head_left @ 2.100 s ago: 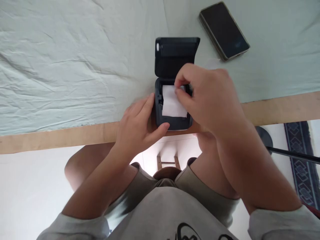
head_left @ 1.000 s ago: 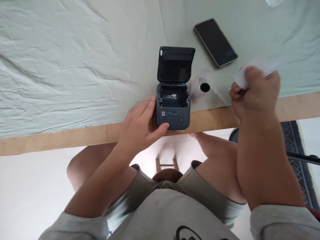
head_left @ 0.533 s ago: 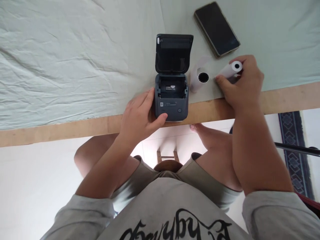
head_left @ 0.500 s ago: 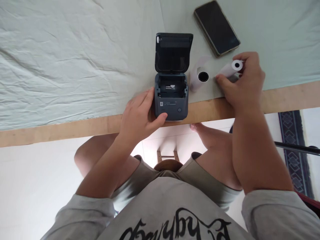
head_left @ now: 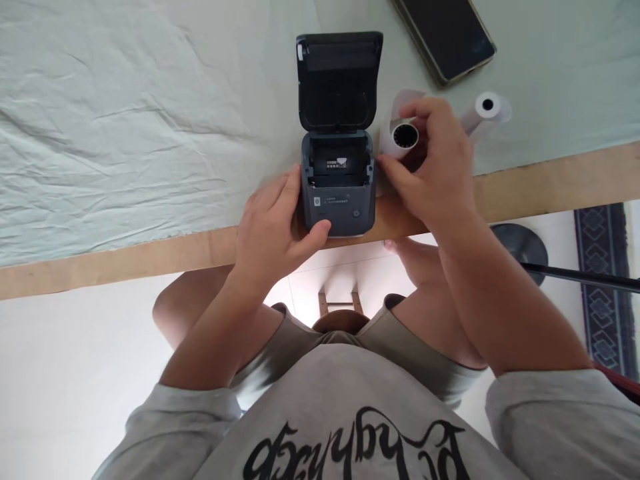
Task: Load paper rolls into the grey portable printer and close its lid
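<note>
Table (head_left: 150,262): covered with cloth (head_left: 150,120), up top
Printer (head_left: 338,193): steadied mid-frame by loosely spread left hand (head_left: 267,227), probably against sliding
Wide-cored roll (head_left: 391,145): gripped right of centre by curled right hand (head_left: 443,167)

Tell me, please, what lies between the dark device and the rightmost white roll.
In the head view, the wide-cored white roll and the right hand around it lie between the dark device and the rightmost white roll.

Dark phone (head_left: 445,37) on pale green cloth (head_left: 150,120); patterned rug (head_left: 606,287) on floor (head_left: 55,380).
</note>
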Available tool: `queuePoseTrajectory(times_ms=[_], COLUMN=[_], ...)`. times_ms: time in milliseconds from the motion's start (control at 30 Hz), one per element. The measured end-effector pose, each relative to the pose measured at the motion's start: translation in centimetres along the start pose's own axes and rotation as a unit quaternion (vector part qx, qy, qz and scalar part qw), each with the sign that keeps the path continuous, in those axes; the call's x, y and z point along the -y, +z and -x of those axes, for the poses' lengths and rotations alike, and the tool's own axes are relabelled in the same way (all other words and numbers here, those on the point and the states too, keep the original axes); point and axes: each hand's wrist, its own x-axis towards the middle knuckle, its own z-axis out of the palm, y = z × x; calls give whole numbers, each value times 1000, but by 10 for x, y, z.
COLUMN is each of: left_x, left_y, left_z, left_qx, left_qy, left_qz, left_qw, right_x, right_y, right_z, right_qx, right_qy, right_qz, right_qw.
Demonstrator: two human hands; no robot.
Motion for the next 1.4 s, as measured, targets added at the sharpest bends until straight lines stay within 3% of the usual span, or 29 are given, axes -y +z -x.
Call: queuePoseTrajectory(times_ms=[100, 200, 300, 467, 633, 867, 967, 1133, 1400], left_x=[0, 0, 1, 1, 1, 0, -1, -1, 0], left_y=[1, 1, 2, 2, 2, 2, 1, 1, 2], left_z=[0, 0, 0, 0, 0, -1, 0, 0, -1], left_qx=[-6, -11, -13, -13, -13, -11, -13, 1, -3], left_qy=[4, 6, 10, 11, 7, 7, 9, 0, -5], left_qz=[5, 8, 7, 7, 5, 1, 3, 3, 15], left_qw=[1000, 1000, 1000, 1000, 1000, 1000, 1000, 1000, 1000], right_x=[-1, 3, 5, 5, 6, 3, 4, 5, 1], right_y=[-2, -4, -3, -1, -1, -2, -2, -2, 2], right_z=[1, 3, 4, 3, 3, 4, 4, 4, 4], right_qx=[37, 63, 55, 63, 31, 79, 60, 69, 53], right_qy=[14, -18, -57, -43, -98, -62, -78, -44, -44], right_qz=[-53, -11, 14, -19, -1, -10, 9, -41, -5], right_qw=[998, 998, 997, 997, 995, 995, 995, 996, 998])
